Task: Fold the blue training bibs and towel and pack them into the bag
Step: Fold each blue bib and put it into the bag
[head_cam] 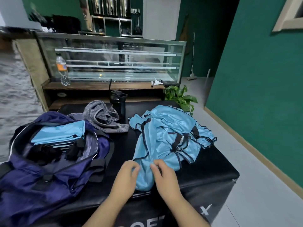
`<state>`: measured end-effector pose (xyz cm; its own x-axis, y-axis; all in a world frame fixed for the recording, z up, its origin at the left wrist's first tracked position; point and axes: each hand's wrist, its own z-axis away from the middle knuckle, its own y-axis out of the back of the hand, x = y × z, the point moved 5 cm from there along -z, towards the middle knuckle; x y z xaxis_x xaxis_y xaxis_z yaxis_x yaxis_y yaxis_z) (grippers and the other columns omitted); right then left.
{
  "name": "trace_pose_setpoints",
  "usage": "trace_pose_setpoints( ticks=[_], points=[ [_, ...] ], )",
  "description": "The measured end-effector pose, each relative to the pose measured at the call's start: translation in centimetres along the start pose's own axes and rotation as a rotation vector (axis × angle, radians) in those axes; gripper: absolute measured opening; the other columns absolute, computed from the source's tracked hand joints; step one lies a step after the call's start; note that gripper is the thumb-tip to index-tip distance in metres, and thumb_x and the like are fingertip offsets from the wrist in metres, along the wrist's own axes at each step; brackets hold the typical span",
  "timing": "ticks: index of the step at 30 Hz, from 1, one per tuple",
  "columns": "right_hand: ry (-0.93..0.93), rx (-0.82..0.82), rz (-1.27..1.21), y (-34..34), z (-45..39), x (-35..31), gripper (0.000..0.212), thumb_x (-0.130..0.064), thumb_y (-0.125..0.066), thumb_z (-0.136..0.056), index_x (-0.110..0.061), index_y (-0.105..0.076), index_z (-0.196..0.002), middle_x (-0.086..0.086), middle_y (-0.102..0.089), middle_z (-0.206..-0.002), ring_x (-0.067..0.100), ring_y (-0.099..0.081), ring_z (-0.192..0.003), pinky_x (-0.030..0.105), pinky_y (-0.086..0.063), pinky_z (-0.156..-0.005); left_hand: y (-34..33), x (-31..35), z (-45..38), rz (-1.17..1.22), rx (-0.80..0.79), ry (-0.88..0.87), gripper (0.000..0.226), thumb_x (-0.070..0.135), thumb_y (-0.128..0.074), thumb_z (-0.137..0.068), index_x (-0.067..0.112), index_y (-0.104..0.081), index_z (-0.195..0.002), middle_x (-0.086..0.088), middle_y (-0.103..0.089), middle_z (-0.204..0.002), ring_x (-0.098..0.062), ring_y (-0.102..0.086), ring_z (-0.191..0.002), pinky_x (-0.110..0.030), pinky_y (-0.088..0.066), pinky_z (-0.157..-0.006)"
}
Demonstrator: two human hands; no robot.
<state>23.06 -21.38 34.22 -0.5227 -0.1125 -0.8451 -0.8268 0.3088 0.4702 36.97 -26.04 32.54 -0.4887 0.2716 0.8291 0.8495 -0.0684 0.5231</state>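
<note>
Both hands pinch the near end of one light blue bib: the left hand (127,173) and right hand (164,172) each form a curled grip on its fabric. That bib tops a crumpled pile of bibs (170,136) on the black tabletop (213,164). To the left, the open navy bag (49,161) holds folded bibs (60,133); the grey towel (105,118) lies bunched behind

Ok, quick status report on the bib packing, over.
Left hand and right hand pinching near edge of loose bib pile. Folded bibs already in bag. Towel unfolded beside bottle. Nothing blocking.
</note>
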Motion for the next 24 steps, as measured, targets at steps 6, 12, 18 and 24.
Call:
trace_pose_setpoints(
  ticks=[6, 12, 18, 24],
  points=[
    [0.016, -0.036, -0.109, 0.4, 0.4, -3.7, 0.023, -0.023, -0.051, -0.098, -0.033, -0.05, -0.078, -0.022, -0.053, -0.065, -0.001, -0.048, -0.065, 0.013, -0.038, -0.064, 1.6, 1.5, -0.1, 0.469, 0.129, 0.191, 0.017, 0.003, -0.061, -0.089, 0.017, -0.051, -0.089, -0.005, -0.055, -0.073, -0.015, -0.051, -0.065, -0.022, -0.041, -0.062],
    [-0.013, -0.109, -0.079, -0.5, 1.7, -3.6, 0.019, -0.029, -0.054, -0.096, -0.034, -0.053, -0.077, -0.024, -0.055, -0.068, 0.0, -0.047, -0.064, 0.014, -0.036, -0.064, 7.1, 1.8, 1.6, 0.606, 0.382, 0.142, 0.022, 0.001, -0.052, -0.093, 0.021, -0.055, -0.087, -0.012, -0.057, -0.08, -0.021, -0.049, -0.074, -0.035, -0.039, -0.071],
    [-0.013, -0.396, -0.098, -5.9, 5.9, -6.3, 0.016, -0.022, -0.051, -0.096, -0.03, -0.054, -0.082, -0.013, -0.052, -0.07, -0.002, -0.043, -0.063, 0.016, -0.039, -0.069, 12.4, 4.0, 4.4, 0.618, 0.541, 0.037, 0.02, 0.004, -0.055, -0.093, 0.024, -0.057, -0.088, -0.007, -0.059, -0.09, -0.017, -0.053, -0.084, -0.032, -0.042, -0.082],
    [-0.02, -0.451, -0.259, -7.8, 8.6, -8.3, 0.015, -0.02, -0.046, -0.094, -0.022, -0.057, -0.085, -0.011, -0.053, -0.072, -0.001, -0.046, -0.068, 0.027, -0.04, -0.072, 13.6, 5.6, 7.7, 0.724, 0.471, 0.075, 0.02, 0.005, -0.051, -0.096, 0.02, -0.054, -0.084, 0.0, -0.052, -0.077, -0.006, -0.048, -0.062, -0.012, -0.047, -0.049]
  ],
)
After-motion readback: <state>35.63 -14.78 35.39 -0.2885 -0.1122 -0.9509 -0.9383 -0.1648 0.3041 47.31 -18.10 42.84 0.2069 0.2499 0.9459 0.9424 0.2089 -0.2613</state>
